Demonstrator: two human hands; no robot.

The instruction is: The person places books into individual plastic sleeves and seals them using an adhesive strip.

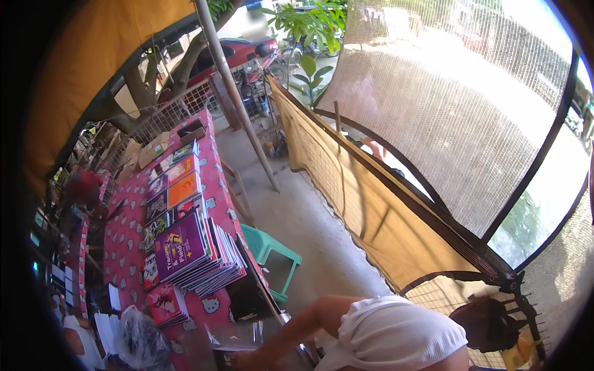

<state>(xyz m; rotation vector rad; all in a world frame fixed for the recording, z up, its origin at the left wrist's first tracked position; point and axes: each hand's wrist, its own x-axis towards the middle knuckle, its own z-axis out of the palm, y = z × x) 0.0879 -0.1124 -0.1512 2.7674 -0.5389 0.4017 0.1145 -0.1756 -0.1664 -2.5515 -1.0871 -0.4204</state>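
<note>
On the bench (127, 232), covered in pink patterned cloth and loaded with a stack of booklets (189, 247), clear plastic (238, 336) appears to be being handled; a firm hold on its loose edge seems called for. The plastic is seen right beside the right hand (245, 360), whose finger pose cannot be told; the left hand is not shown.
</note>
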